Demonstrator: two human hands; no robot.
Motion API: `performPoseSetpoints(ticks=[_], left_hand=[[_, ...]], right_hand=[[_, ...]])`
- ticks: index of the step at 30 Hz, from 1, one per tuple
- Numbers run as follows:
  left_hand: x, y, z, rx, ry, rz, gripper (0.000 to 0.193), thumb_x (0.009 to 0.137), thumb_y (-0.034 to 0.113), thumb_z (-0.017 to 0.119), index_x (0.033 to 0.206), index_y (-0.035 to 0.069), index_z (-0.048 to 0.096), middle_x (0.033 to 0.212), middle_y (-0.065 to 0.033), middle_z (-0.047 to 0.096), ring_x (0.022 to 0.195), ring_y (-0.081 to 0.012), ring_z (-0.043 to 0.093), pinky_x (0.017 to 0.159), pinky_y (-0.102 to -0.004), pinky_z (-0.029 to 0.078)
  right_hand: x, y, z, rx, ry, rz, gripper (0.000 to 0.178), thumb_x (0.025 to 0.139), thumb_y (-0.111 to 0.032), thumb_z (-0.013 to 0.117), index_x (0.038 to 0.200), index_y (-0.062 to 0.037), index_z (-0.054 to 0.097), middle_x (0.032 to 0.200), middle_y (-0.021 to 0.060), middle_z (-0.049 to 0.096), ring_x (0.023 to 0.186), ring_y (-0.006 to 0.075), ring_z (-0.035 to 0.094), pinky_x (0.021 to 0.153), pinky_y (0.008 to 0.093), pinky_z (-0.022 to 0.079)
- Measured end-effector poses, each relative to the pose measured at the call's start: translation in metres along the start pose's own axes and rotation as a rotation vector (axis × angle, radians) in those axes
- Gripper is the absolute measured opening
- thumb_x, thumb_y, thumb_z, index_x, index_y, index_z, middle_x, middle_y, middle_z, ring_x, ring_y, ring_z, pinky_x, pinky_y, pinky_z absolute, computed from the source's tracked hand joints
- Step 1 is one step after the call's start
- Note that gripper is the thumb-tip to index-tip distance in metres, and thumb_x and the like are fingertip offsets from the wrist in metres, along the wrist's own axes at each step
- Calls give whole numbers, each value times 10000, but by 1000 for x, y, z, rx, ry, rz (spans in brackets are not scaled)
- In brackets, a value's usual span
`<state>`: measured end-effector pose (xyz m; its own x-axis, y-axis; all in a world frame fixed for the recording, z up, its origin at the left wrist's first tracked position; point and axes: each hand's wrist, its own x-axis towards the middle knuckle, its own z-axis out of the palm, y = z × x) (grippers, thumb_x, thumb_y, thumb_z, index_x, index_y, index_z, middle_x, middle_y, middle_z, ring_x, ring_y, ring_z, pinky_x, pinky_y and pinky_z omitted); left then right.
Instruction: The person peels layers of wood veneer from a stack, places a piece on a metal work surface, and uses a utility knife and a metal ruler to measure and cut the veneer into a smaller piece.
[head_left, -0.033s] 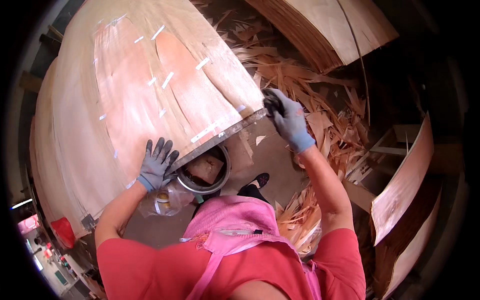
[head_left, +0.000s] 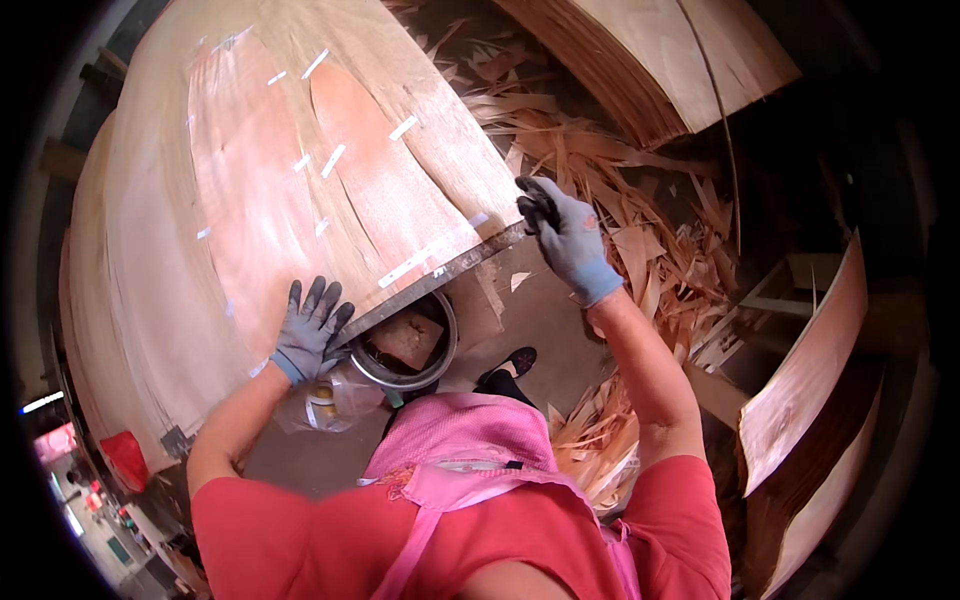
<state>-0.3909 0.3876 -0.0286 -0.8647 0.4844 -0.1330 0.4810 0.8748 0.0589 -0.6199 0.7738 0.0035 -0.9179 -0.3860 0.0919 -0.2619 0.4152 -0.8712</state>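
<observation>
A large veneer sheet (head_left: 255, 190), pale and pinkish with several short strips of white tape, spreads out before me. My left hand (head_left: 310, 325), in a grey glove with dark fingers, lies flat with spread fingers on its near edge. A dark, straight strip (head_left: 430, 280) runs along that edge from my left hand toward the right corner. At this corner my gloved right hand (head_left: 565, 225) is closed, its dark fingers curled in; whatever they hold is hidden.
Below the near edge stands a round bucket (head_left: 405, 375) with brownish contents, beside a clear plastic bag (head_left: 330, 400). Torn veneer scraps (head_left: 640, 230) cover the floor at right. A veneer stack (head_left: 650, 60) is at the far right, and curved sheets (head_left: 805, 375) lean nearer.
My right hand has shifted slightly to the left at the sheet's corner, its fingers still curled. The left hand stays flat in place.
</observation>
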Motion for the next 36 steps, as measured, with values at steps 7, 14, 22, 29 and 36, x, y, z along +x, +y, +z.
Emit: performPoseSetpoints(ticks=[7,14,22,29,36], left_hand=[[-1,0,13,-18,69,17,883,763,448,687,1510,157,317,1580,-220,235,1452,-485,190,1118,-730,79],[11,1,13,-42,79,40,930,785,420,686,1551,177,217,1608,-202,177,1466,-469,165,1136,-709,36],[51,52,-68,-94,230,-230,685,940,454,473,1515,107,339,1569,-185,311,1469,-420,220,1169,-615,33],[230,65,-47,-193,207,-351,771,900,340,548,1552,74,234,1615,-189,174,1499,-400,99,1187,-577,22],[247,75,-42,-3,-47,-378,828,836,391,625,1526,79,291,1597,-237,178,1477,-461,122,1168,-631,33]], right_hand=[[-10,42,-30,-10,-20,143,282,904,-102,613,1180,-46,610,904,202,687,812,343,681,683,381,515],[-166,132,-42,-361,16,293,324,848,-125,618,1166,-108,564,932,225,660,869,432,632,714,489,503],[-276,187,-148,-256,241,759,489,875,-131,616,1350,-148,502,1083,231,666,1015,424,628,885,490,490],[-168,309,-273,-747,316,771,466,913,-204,568,1370,-178,484,1162,242,639,1033,454,616,882,508,499],[-70,442,-371,-730,273,896,575,939,-239,545,1475,-132,364,1367,216,536,1189,441,549,982,468,460]])
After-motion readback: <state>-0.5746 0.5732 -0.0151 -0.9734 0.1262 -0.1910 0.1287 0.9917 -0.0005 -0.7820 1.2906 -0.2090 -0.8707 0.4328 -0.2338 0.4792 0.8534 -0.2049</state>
